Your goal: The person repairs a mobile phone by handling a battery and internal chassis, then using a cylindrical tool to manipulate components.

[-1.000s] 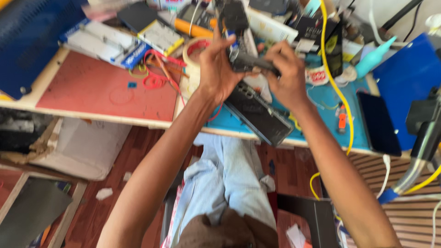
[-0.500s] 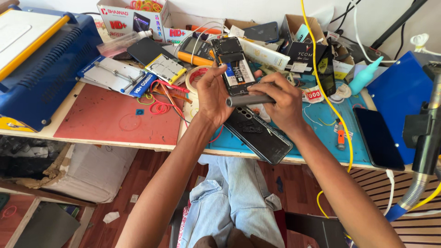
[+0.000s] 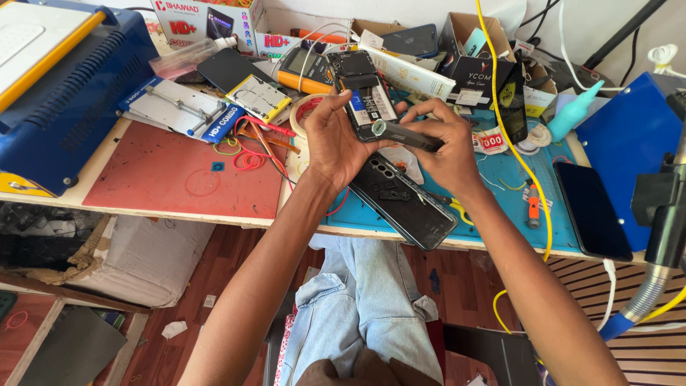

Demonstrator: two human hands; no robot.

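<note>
My left hand point(image 3: 334, 139) grips an opened smartphone point(image 3: 364, 93) with its back off, inner board and battery showing, held upright above the bench. My right hand point(image 3: 446, 146) holds a dark screwdriver-like tool point(image 3: 406, 134) lying sideways, its tip end against the phone's lower edge. Under both hands a black phone back cover point(image 3: 411, 204) lies on the blue mat point(image 3: 500, 186), overhanging the bench's front edge.
A red mat point(image 3: 164, 175) lies at left with a blue machine point(image 3: 64, 86) beyond it. A dark phone point(image 3: 592, 209) sits at right near a blue box point(image 3: 629, 136). A yellow cable point(image 3: 511, 136) crosses the mat. Boxes, tape roll and tools crowd the back.
The view tilted so the bench sits lower in frame. Both hands stay together on the phone and tool, with the tool now lying more level across the phone.
</note>
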